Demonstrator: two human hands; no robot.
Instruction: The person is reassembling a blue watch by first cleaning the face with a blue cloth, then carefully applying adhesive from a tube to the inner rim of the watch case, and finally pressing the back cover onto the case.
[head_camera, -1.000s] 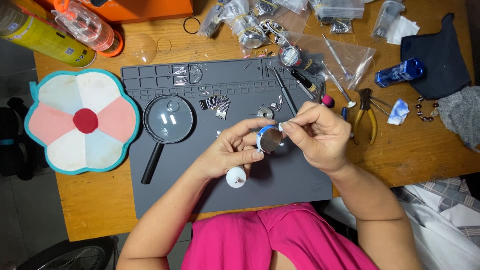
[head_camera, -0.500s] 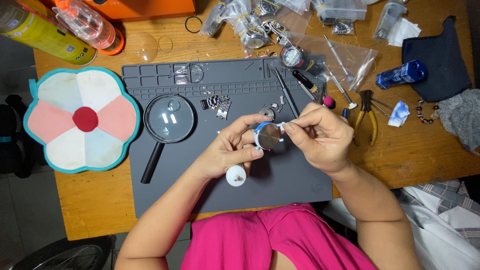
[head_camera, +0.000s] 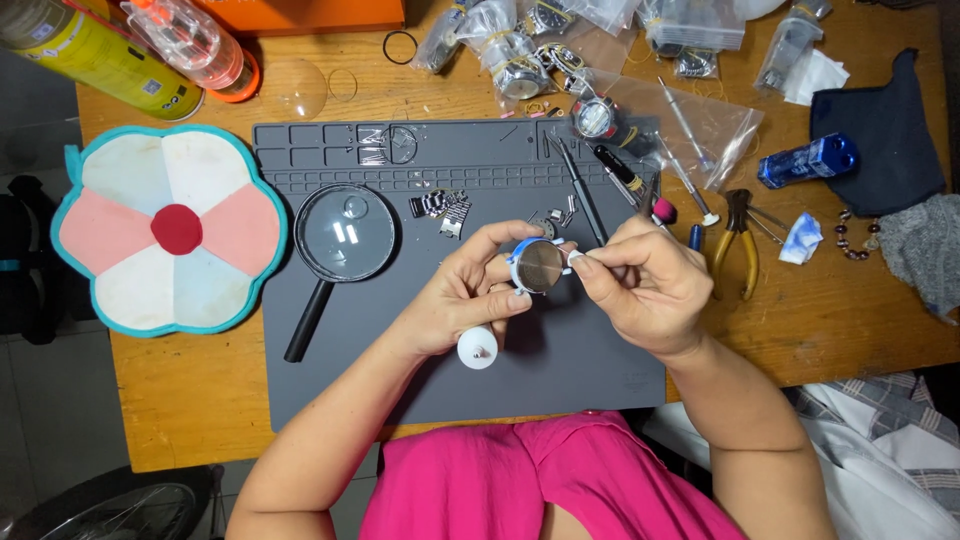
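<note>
Round blue-rimmed watch case, pinched above grey mat.

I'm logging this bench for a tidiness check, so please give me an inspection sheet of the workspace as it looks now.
Surface: wooden table with a grey work mat on it.
Job's things: round blue-rimmed watch case, white-knobbed tool below it.
Clutter: magnifying glass, tweezers, yellow-handled pliers, bagged watches, flower-shaped pad, yellow spray can.
Grippers: left hand and right hand both pinch the watch case.
Cables: nothing seen.
Surroundings: tiled floor, grey checked cloth at right.
</note>
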